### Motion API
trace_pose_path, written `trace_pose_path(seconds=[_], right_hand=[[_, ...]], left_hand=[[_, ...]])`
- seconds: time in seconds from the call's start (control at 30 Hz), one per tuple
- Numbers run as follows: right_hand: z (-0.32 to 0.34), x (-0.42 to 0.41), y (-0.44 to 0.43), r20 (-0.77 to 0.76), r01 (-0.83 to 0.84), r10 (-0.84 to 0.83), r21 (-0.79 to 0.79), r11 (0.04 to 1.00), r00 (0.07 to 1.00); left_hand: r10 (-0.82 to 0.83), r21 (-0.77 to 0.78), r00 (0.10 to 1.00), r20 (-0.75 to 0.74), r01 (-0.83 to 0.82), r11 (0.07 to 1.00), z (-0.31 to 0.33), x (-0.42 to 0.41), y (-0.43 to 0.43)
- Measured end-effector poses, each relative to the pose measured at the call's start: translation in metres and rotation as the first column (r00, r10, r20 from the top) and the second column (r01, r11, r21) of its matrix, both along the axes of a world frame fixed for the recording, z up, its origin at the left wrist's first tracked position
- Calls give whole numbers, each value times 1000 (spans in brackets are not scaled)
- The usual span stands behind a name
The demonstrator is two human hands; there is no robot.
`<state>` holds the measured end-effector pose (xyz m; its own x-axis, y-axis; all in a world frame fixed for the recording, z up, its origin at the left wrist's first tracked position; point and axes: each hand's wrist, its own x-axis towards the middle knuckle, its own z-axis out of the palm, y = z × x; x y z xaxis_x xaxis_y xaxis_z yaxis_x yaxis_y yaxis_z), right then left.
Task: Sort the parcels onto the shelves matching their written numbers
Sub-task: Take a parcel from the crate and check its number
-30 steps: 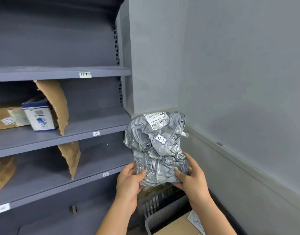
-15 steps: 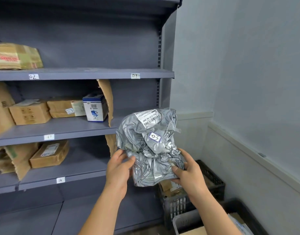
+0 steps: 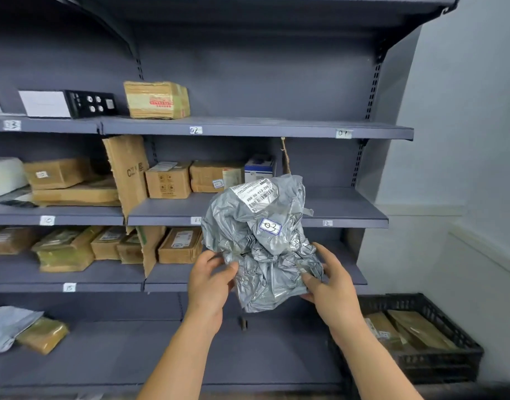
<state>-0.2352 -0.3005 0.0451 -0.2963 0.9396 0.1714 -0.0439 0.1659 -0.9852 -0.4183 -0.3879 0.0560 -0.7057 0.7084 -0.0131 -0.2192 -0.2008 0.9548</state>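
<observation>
I hold a crumpled grey plastic parcel (image 3: 256, 243) upright in front of the shelving, its white sticker reading "03" facing me under a barcode label. My left hand (image 3: 209, 280) grips its lower left edge and my right hand (image 3: 327, 280) grips its lower right edge. The top shelf (image 3: 248, 127) carries edge tags "01" (image 3: 343, 133) at the right, "02" (image 3: 195, 130) in the middle and a blurred "03" tag (image 3: 12, 125) at the far left, beside a black and white box (image 3: 66, 103).
Cardboard boxes fill the middle shelves, split by upright cardboard dividers (image 3: 128, 174). A taped box (image 3: 157, 100) sits above tag 02. A black crate (image 3: 421, 339) with more parcels stands on the floor at right. A grey bag and a yellow packet (image 3: 41, 334) lie bottom left.
My view has swung left, bringing more of the shelving and the far-left tag into sight. The parcel stays held in both hands, roughly level with the second shelf.
</observation>
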Motion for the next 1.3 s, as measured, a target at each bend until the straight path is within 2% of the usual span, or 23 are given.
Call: trace_pose_path(seconds=[0.27, 0.53, 0.9, 1.3], right_hand=[[-6, -97, -36, 72, -77, 71, 81, 994, 995], [-12, -172, -53, 97, -195, 186, 86, 977, 978], [-13, -291, -26, 108, -348, 338, 95, 933, 935], [20, -446, -5, 81, -512, 506, 98, 853, 859]], left_hand=[[159, -20, 987, 1, -159, 987, -7, -84, -64], [276, 0, 961, 7, -276, 961, -9, -140, -103], [402, -5, 915, 21, -402, 916, -10, -236, -99], [556, -9, 831, -14, -556, 831, 16, -372, -93]])
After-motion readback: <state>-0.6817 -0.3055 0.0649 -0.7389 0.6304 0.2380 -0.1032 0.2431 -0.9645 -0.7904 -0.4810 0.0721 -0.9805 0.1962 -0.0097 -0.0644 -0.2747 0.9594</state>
